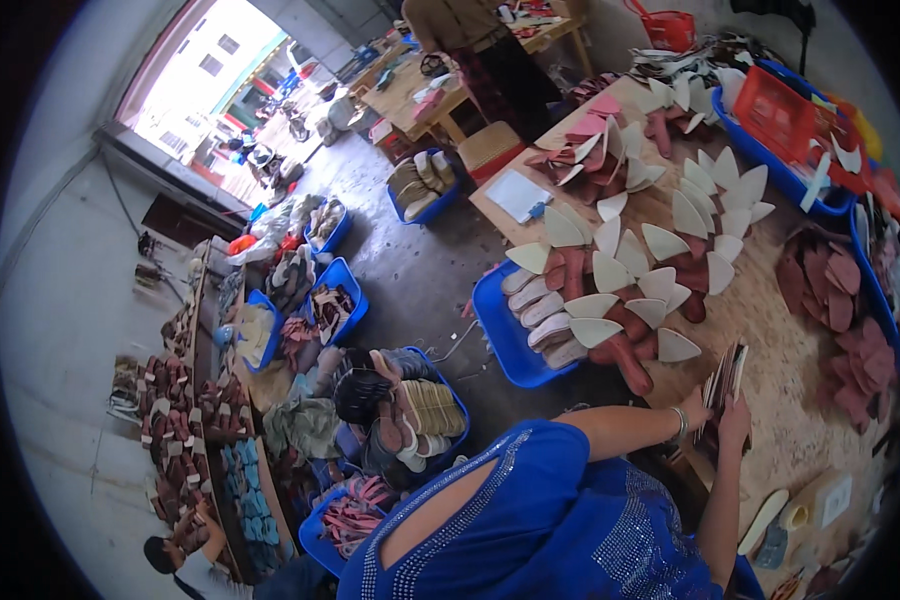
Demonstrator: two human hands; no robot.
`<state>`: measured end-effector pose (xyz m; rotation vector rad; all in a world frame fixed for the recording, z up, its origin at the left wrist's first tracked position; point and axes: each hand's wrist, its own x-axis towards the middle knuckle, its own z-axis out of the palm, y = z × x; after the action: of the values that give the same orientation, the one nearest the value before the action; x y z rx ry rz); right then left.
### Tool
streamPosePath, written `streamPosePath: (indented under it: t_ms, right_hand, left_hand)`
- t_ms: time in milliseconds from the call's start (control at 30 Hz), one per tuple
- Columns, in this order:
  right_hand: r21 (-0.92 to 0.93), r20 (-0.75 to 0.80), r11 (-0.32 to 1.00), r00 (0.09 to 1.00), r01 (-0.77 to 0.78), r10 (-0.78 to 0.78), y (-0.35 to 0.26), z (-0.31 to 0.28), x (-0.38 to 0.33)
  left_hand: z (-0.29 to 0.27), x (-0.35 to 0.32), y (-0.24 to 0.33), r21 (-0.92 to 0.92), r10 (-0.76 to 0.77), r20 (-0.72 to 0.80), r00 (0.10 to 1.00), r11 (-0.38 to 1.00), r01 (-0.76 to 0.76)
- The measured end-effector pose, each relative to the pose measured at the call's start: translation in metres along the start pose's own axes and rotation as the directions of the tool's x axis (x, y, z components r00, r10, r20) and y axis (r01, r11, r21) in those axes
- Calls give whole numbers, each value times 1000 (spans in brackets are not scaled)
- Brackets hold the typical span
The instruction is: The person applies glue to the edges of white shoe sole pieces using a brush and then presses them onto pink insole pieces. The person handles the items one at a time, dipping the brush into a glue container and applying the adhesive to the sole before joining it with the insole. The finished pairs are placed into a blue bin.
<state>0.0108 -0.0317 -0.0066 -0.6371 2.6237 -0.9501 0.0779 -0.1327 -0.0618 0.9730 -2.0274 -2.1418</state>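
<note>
Between two hands (718, 408), one stack of insole pieces (725, 385) above workbench (790, 380).

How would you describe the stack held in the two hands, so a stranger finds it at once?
Start at the wooden worktable on the right. At its near edge, the two hands grip a thin upright stack of dark flat pieces. Unlike the fanned cream and maroon pieces lying nearby, it is lifted upright.

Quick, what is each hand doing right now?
Left hand: closed on the stack of dark flat pieces.
Right hand: closed on the same stack.
</note>
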Motion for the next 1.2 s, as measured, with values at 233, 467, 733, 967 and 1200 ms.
streamPosePath:
  t_ms: [233,467,733,967,1200]
  right_hand:
    - [-14,39,1000,999,-14,15,3,7,-8]
    - [-16,-55,997,996,-76,75,25,-5,-18]
    - [348,-272,933,962,91,8,90,21,-21]
    - [786,-271,617,873,-42,405,70,-35,-66]
    - [724,-395,667,685,-179,612,52,-93,-185]
  left_hand:
    - [17,9,2,14,-95,-32,995,995,96]
    - [27,10,17,160,-248,221,943,963,216]
    - [16,-3,51,160,-162,404,900,982,104]
    - [0,-1,27,255,-160,609,777,967,-1]
    - [15,-4,25,155,-424,515,745,901,406]
